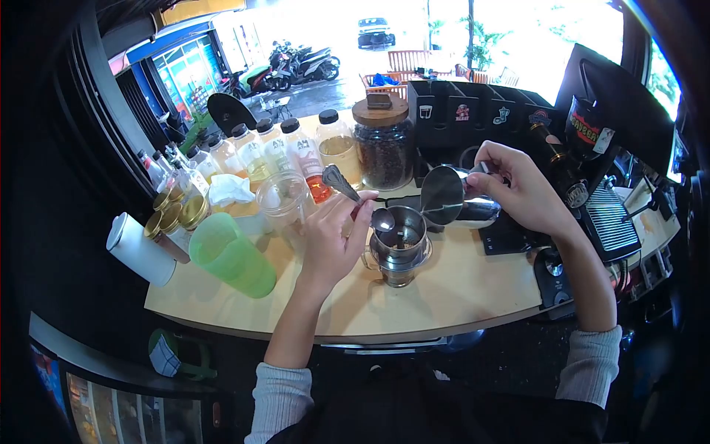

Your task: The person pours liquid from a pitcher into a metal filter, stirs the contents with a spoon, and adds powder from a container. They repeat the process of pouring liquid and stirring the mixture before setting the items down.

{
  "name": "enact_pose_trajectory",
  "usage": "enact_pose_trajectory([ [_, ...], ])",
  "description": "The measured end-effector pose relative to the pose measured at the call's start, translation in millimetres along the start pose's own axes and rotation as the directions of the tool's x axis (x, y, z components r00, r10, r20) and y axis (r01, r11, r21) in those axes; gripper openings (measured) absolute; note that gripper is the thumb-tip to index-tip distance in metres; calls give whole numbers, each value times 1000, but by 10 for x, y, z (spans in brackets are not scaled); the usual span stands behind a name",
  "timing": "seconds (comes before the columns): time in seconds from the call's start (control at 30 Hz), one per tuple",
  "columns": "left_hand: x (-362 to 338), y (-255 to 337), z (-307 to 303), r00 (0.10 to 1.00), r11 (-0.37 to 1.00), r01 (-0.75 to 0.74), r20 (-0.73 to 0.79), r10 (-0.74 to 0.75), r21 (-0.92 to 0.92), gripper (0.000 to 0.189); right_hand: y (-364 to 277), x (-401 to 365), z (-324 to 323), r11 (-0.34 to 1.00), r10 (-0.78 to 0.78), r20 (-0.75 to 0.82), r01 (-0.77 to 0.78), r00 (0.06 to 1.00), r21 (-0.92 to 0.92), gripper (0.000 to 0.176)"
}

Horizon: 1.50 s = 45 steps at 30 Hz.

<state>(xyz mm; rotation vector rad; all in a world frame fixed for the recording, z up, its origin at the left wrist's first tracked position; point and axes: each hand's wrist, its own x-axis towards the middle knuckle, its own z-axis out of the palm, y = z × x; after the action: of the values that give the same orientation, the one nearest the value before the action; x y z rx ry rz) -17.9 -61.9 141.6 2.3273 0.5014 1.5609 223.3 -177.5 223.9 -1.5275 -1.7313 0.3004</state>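
Observation:
My left hand (329, 240) pinches a metal spoon (382, 220), its bowl over the near rim of a metal drip coffee filter (400, 250) and its patterned handle sticking up past my fingers. The filter sits on a small cup (397, 277) on the wooden counter. My right hand (521, 192) grips a shiny steel pitcher (444, 198) by its handle side. That pitcher is tilted left, with its lip just above the filter's right rim. Some dark contents show inside the filter.
Left of my left hand stand a green tumbler (231, 255) and a clear plastic cup (283, 194). Behind are bottles (302, 152) and a wooden-lidded jar of dark beans (383, 152). A black scale (510, 235) and an espresso machine (610, 222) are at right.

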Motion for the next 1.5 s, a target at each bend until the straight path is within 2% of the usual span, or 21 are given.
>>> enact_pose_trajectory([
  [0.17,23,29,4,1000,1000,6,8,-6,-9,15,1,-43,29,994,-34,-20,36,999,106,21],
  [0.23,23,30,7,1000,1000,11,20,-11,3,15,-56,-48,16,1000,-16,4,16,1000,-19,21],
  [0.27,22,34,6,1000,1000,11,20,-11,3,15,-95,-43,7,1000,-16,3,16,1000,-19,21],
  [0.33,21,42,-3,999,1000,21,27,-21,4,14,-170,-21,0,994,61,80,-53,995,-95,17],
  [0.37,21,43,-3,999,1000,22,27,-22,5,14,-167,-12,23,994,60,81,-52,995,-95,17],
  [0.43,17,41,-2,1000,1000,16,16,-16,6,14,-144,5,80,1000,-21,30,21,999,17,22],
  [0.63,-11,10,-12,999,999,30,20,-31,13,15,-200,37,111,996,-87,39,88,995,-31,24],
  [0.73,-16,-4,-17,999,999,41,26,-41,10,15,-258,22,78,999,-1,91,5,996,-51,20],
  [1.13,7,6,3,999,1000,26,18,-27,10,14,-146,-68,39,991,-39,27,42,999,-126,25],
  [1.33,-2,-4,26,1000,1000,21,14,-21,19,14,-159,-52,56,996,27,44,-23,999,-86,20],
  [1.5,-3,8,17,1000,999,26,16,-27,22,14,-181,0,90,997,19,63,-14,998,-76,21],
])
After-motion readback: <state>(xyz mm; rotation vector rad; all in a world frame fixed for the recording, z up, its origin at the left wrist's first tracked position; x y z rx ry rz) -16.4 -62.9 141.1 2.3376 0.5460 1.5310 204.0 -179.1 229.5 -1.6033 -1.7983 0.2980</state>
